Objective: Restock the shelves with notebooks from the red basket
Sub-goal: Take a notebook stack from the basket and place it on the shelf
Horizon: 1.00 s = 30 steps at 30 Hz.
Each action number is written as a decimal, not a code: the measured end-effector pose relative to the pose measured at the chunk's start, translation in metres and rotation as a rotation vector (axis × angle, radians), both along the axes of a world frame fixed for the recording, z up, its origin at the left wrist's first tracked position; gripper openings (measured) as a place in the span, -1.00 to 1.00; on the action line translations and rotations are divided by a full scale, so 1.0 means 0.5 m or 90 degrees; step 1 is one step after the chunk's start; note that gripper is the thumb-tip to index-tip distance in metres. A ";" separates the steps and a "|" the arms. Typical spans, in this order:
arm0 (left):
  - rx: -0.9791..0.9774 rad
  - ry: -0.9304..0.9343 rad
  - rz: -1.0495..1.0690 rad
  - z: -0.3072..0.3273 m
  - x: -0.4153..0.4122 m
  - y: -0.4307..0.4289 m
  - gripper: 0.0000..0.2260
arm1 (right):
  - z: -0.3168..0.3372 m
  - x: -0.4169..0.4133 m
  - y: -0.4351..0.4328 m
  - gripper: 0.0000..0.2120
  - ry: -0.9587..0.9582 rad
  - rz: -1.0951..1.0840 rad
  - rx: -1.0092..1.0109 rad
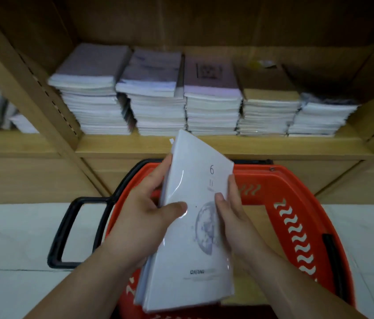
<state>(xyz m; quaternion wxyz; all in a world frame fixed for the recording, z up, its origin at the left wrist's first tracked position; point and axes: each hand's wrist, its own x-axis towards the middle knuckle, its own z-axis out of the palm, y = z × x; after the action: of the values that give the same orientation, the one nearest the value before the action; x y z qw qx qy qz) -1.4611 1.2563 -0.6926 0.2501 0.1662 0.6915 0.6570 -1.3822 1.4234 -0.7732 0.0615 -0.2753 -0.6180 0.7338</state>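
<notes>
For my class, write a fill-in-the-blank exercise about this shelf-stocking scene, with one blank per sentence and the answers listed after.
1. The left hand and the right hand together hold a bundle of white notebooks above the ____ basket.
2. The shelf behind carries ____ stacks of notebooks side by side.
3. The digit printed near the top of the held cover is ____.
4. The basket's handle is coloured ____.

Answers: red; five; 6; black

Glossy film-wrapped notebooks [195, 226], red plastic basket [296, 203], matt wood-look shelf [273, 146]
</notes>
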 end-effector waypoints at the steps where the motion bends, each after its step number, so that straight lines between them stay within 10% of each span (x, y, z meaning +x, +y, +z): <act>1: 0.019 -0.015 -0.004 0.038 0.002 -0.006 -0.23 | 0.029 0.005 -0.003 -0.39 0.015 -0.009 -0.009; 9: 0.120 -0.160 0.042 0.376 -0.057 -0.050 -0.27 | 0.357 -0.007 0.004 -0.58 -0.071 -0.017 0.051; 20: 0.191 -0.259 0.103 0.840 -0.060 -0.189 -0.38 | 0.920 -0.010 -0.099 -0.44 -0.077 -0.004 -0.179; 30: 0.131 -0.266 0.131 1.016 -0.167 -0.275 -0.43 | 1.125 -0.027 -0.233 -0.54 -0.104 0.041 -0.273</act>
<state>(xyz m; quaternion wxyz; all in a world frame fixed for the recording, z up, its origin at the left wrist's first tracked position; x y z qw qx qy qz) -1.5444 1.1191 -0.1845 0.3013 -0.0203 0.5677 0.7658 -1.3959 1.3068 -0.2110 -0.0724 -0.3207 -0.4596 0.8250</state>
